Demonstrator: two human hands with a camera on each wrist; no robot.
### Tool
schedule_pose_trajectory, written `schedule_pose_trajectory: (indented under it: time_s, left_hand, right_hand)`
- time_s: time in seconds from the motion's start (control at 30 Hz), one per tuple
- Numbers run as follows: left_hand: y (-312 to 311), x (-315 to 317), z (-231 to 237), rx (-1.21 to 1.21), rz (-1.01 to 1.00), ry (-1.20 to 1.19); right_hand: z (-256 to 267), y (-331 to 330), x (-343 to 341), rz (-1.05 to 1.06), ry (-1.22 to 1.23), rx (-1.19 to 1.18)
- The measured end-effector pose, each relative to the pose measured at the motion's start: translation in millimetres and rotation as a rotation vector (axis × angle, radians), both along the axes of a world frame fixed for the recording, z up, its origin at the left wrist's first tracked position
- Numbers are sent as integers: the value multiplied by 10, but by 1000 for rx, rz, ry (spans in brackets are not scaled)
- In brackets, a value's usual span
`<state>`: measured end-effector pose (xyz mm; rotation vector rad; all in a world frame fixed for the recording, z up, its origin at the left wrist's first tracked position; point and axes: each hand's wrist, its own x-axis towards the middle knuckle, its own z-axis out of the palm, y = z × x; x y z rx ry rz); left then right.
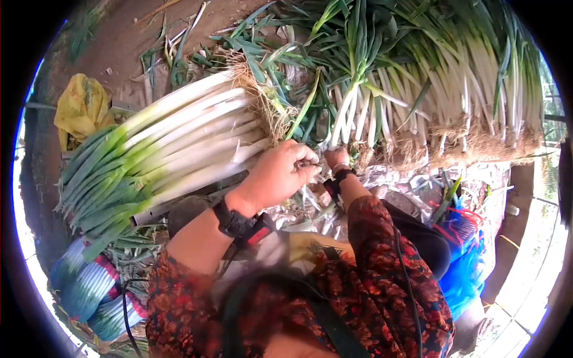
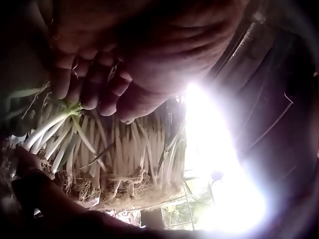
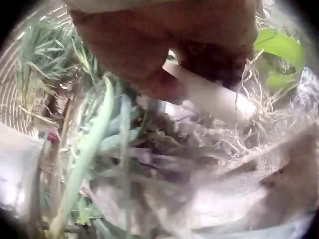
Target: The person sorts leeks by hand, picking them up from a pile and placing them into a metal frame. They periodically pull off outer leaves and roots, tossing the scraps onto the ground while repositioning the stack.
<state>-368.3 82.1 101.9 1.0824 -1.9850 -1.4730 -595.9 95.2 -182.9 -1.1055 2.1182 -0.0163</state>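
The left hand (image 1: 276, 174) is raised between two groups of leeks, its fingers curled towards the thumb; no leek shows in it. Thin strands cling between the fingers of that hand (image 2: 94, 74) in the left wrist view. Close beside it, the right hand (image 1: 338, 159) grips the root end of a leek (image 1: 345, 116), whose leaves point away. In the right wrist view the right hand (image 3: 199, 50) has its fingers around a white stem (image 3: 214, 99) with loose roots (image 3: 256, 112). The fingers partly hide the stem.
A thick bundle of leeks (image 1: 191, 128) lies at the left, roots towards the middle. Many more leeks (image 1: 465, 89) lie in a row at the right. A yellow bag (image 1: 83, 107) is at far left, a blue bag (image 1: 464, 262) at lower right, with scraps (image 1: 310, 206) near the body.
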Motion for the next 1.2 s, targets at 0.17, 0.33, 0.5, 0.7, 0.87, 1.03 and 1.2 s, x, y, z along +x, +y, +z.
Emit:
schedule_pose_trajectory:
  time_s: [0.17, 0.33, 0.5, 0.7, 0.87, 1.03, 1.2]
  left_hand:
    - [-28, -47, -93, 33, -25, 60]
    - [-184, -390, -890, 132, -24, 178]
    - [-186, -265, -315, 365, 214, 361]
    - [-107, 920, 572, 415, 404, 805]
    - [187, 2218, 1005, -208, 639, 501]
    - [511, 3163, 1049, -182, 1081, 443]
    - [567, 3474, 660, -307, 933, -723]
  right_hand:
    - [-39, 144, 149, -580, -678, -482]
    - [2266, 642, 803, -501, -999, -414]
    - [3008, 1709, 1060, -157, -1036, -416]
    - [3267, 1837, 1169, 264, -463, -391]
    - [3232, 1104, 1874, 580, -320, -816]
    - [2891, 278, 2576, 843, -303, -1110]
    - [2338, -331, 2367, 1011, 377, -599]
